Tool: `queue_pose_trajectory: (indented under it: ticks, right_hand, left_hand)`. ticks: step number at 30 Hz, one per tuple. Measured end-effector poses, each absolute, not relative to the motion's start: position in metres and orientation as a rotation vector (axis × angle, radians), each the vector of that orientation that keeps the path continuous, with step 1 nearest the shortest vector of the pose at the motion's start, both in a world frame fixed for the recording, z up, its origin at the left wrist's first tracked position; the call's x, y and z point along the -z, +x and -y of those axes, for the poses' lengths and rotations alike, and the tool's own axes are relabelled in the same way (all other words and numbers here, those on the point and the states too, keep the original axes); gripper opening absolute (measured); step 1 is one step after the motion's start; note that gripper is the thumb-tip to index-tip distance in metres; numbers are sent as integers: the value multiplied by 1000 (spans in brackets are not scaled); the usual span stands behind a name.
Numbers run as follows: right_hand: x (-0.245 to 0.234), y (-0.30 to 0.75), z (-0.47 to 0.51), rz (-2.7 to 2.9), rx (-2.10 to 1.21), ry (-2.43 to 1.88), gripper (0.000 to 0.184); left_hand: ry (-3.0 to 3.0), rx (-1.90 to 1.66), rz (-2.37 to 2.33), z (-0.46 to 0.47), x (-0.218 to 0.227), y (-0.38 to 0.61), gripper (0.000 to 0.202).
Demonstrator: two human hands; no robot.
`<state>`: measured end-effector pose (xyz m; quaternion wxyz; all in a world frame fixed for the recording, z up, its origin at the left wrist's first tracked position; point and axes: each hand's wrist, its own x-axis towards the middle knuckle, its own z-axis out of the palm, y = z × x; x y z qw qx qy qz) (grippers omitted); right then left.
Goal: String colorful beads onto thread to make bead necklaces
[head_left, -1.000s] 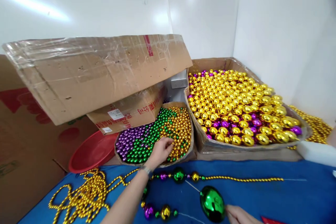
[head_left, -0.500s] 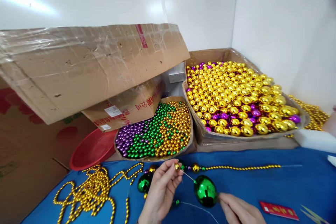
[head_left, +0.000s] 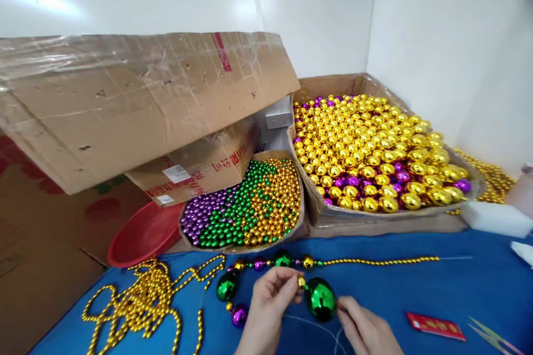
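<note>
My left hand pinches a small gold bead between thumb and forefinger. Right of it, a large shiny green bead hangs on the white string, with a tiny green bead between the two. My right hand is closed at the large bead's right side, its fingertips pinching what seems to be the string; the pinch is partly hidden. Loose white string curves below. Behind my left hand lies a strand of mixed beads, with a green bead and a purple bead, running into small gold beads.
Heaped gold bead strands lie left on the blue cloth. Behind stand a box of small beads, a large box of gold beads and a red basin. At right are a red packet and scissors.
The large green bead and the gold bead have come together, closing the stretch of bare string between them. My left hand has moved right, and my right hand slightly left.
</note>
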<state>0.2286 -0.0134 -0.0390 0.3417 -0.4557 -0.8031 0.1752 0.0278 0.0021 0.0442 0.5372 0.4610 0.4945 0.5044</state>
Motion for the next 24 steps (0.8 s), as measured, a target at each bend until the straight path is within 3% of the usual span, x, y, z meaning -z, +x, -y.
queue_pose_trajectory:
  ticks: [5,11,15,18,21,24]
  right_hand:
    - [45,234,8,2108,-671,-1274,23]
    - [11,238,3,2031,-726,-1151,28]
    - [-4,222,-3,1962,-831,-1009,23]
    - [-8,223,-3,1909,-858,-1045,26]
    - [-17,229,1,1788,-950,-1076,28]
    - [-33,234,7,1704,-1050,-1034,29]
  left_hand:
    - [1406,-1164,-1328,0,-36,27,16]
    - [1902,-1211,-1268,3,-80,41,9]
    - [1907,-1290,-1179,2,-94,52,9]
    - [1866,-1282,-1201,2,-78,53,18]
    - [2076,-1046,-1151,2,-45,61,46]
    - [2335,-760,-1052,1,-13,76,43]
